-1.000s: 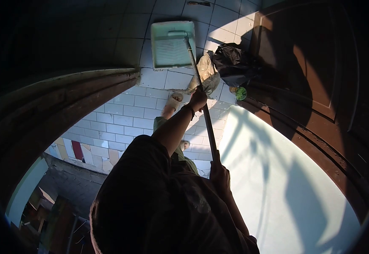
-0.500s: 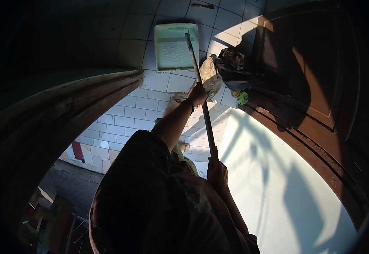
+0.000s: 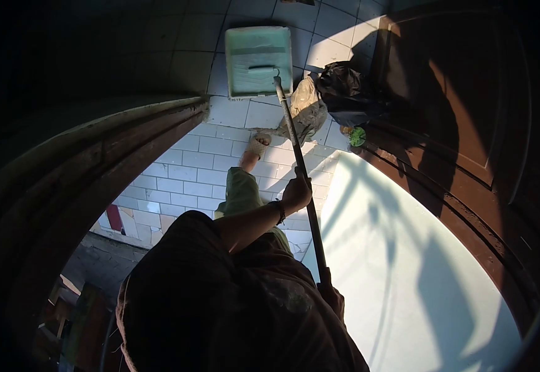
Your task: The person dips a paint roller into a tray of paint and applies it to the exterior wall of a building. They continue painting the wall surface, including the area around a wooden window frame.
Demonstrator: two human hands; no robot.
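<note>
A long-handled paint roller (image 3: 262,69) rests its head on the ribbed slope of a pale green paint tray (image 3: 229,65) on the floor. My left hand (image 3: 298,191), with a bracelet at the wrist, is closed around the middle of the dark pole. Lower down, near my body, my right hand (image 3: 332,296) grips the pole's rear end, partly in shadow. The pole slants from the tray down toward my right side.
Right of the tray lie a crumpled beige bag (image 3: 305,108) and a black plastic bag (image 3: 344,90). A small green plant (image 3: 357,136) sits by the brown door frame (image 3: 431,192). A pale wall (image 3: 369,266) stands at right. My foot (image 3: 259,142) is on the tiles.
The roller head has come from the tray's far end back onto the ribbed slope. Both hands have drawn back toward my body with the pole. My foot is now more visible.
</note>
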